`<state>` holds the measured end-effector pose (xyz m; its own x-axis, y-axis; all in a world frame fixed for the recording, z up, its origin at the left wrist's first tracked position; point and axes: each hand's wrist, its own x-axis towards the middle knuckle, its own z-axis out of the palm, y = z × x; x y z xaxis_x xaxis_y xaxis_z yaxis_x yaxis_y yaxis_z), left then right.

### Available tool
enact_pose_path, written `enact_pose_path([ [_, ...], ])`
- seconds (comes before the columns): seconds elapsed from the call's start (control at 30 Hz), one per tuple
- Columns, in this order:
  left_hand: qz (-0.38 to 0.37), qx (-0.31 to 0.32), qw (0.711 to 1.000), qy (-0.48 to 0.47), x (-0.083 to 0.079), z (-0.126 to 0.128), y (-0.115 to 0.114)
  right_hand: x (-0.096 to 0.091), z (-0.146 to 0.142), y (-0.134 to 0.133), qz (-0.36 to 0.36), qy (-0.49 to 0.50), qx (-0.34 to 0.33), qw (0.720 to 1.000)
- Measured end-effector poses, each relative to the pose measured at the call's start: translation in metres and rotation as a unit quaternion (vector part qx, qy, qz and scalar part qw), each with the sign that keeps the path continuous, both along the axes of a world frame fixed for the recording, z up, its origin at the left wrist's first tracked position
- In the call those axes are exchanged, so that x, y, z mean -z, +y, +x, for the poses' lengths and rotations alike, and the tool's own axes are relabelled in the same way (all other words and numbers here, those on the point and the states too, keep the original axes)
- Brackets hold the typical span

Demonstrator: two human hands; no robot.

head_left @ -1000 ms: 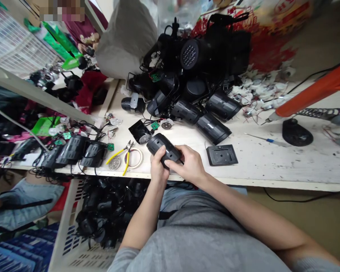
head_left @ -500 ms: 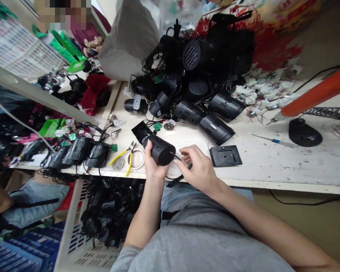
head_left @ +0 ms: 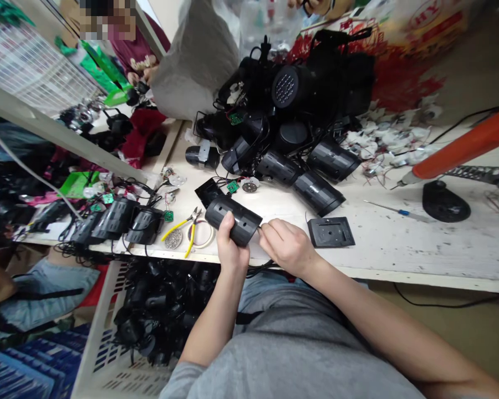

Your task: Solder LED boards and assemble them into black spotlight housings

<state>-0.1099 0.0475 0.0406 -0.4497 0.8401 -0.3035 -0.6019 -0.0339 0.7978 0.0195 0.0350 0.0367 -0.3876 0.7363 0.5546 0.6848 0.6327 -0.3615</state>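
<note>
Gripping black slotted plastic cylinder [head_left: 244,221] in left hand [head_left: 233,247], above white wooden bench [head_left: 391,249] | pinching thin black cable [head_left: 260,227] at its end with right hand [head_left: 290,247] | could strain cable if tugged hard, drop cylinder if held loosely

Facing me at upper right, a plastic bag [head_left: 444,50] bears the capital letters HY [head_left: 426,14], printed in red on a slant and enclosed by a red oval outline. At upper left, a maroon shirt [head_left: 128,47] carries pale, script-like lettering [head_left: 143,62] across its front, too small and blurred for me to read.
</note>
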Motion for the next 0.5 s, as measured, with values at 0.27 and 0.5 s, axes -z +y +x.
enact_pose_path([
  [0.27, 0.094, 0.106, 0.983, 0.116, 0.009, -0.02, -0.016, 0.001, 0.012, -0.009, -0.209, 0.238, -0.056, 0.947],
  [0.5, 0.124, 0.191, 0.947, 0.224, 0.005, -0.014, -0.027, 0.004, 0.012, -0.016, -0.243, 0.232, -0.057, 0.94],
])
